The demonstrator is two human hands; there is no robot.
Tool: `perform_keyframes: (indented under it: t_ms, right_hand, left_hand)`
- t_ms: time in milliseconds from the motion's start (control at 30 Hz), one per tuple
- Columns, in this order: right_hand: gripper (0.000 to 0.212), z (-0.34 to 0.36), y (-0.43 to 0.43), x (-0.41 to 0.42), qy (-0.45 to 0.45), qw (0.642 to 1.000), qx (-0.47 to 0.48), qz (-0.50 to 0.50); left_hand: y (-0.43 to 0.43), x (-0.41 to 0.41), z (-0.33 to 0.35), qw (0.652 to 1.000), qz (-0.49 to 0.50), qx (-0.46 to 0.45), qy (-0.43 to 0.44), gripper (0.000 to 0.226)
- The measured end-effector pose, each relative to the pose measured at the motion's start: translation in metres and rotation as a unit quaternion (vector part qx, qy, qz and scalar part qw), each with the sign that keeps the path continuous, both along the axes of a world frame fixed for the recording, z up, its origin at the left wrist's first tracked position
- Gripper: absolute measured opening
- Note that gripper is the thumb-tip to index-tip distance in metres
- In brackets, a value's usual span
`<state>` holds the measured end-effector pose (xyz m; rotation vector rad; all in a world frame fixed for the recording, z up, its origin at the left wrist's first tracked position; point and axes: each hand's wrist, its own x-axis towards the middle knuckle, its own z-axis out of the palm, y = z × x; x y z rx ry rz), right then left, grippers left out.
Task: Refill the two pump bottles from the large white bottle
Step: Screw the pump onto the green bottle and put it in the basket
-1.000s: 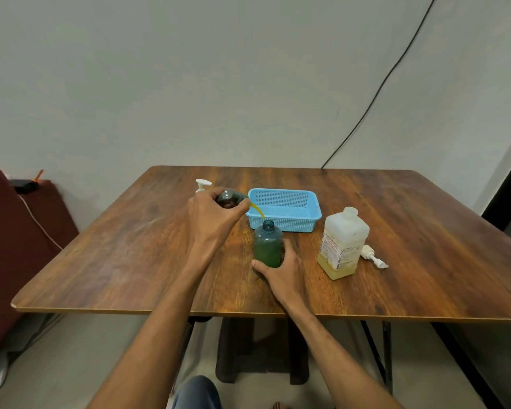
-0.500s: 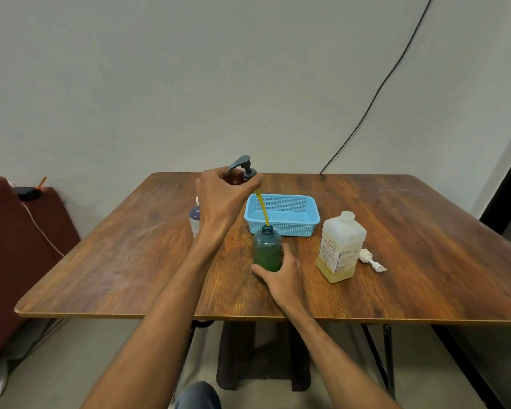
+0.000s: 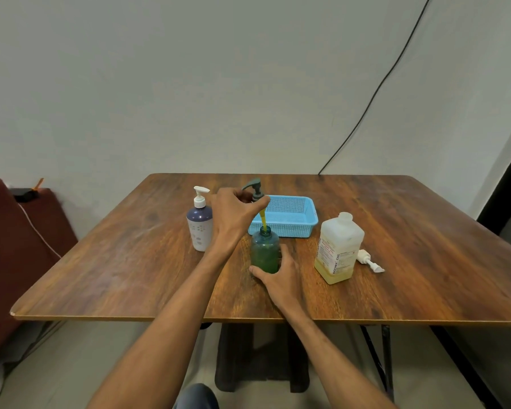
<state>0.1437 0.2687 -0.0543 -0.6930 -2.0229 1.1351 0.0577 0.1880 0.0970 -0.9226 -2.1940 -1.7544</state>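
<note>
The left hand [image 3: 233, 214] grips the dark pump [image 3: 255, 188] above the green bottle [image 3: 264, 250], with the pump's yellow tube [image 3: 262, 221] dipping into the bottle's neck. The right hand [image 3: 281, 278] curls round the green bottle's base on the tabletop [image 3: 130, 276]. The large white bottle [image 3: 338, 247] stands to the right of that hand.

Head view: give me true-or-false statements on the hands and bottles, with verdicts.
1. The left hand holds the dark grey pump head above the green translucent bottle. True.
2. A white pump lies beside the large white square bottle. True.
3. The right hand grips that white bottle. False: it holds the green bottle.
4. The purple-and-white pump bottle lies in the light blue mesh basket. False: it stands on the wooden table.
</note>
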Motion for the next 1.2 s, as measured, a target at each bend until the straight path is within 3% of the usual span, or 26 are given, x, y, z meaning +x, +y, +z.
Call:
perform_keyframes:
  t_ms: [133,733,967,1067,1200]
  right_hand:
    - [0.074,-0.002,0.001,0.000,0.006,1.000,-0.006,0.005]
    - [0.076,-0.002,0.003,-0.001,-0.009,1.000,0.004,-0.006]
    - [0.078,0.000,0.002,0.000,-0.005,1.000,0.008,-0.009]
    - [0.078,-0.001,0.003,0.000,-0.007,1.000,0.008,-0.007]
    - [0.075,-0.002,0.003,0.000,-0.011,1.000,-0.002,-0.006]
  left_hand:
    - [0.005,-0.005,-0.017,1.000,0.001,-0.025,-0.006,0.029]
    - [0.005,-0.008,-0.053,0.993,-0.035,-0.110,-0.016,0.032]
    - [0.002,-0.012,-0.057,0.985,-0.115,-0.124,-0.043,0.013]
    - [0.003,-0.012,-0.063,0.983,-0.123,-0.127,-0.050,0.035]
    - [0.004,-0.005,-0.069,0.992,-0.087,-0.045,-0.078,0.070]
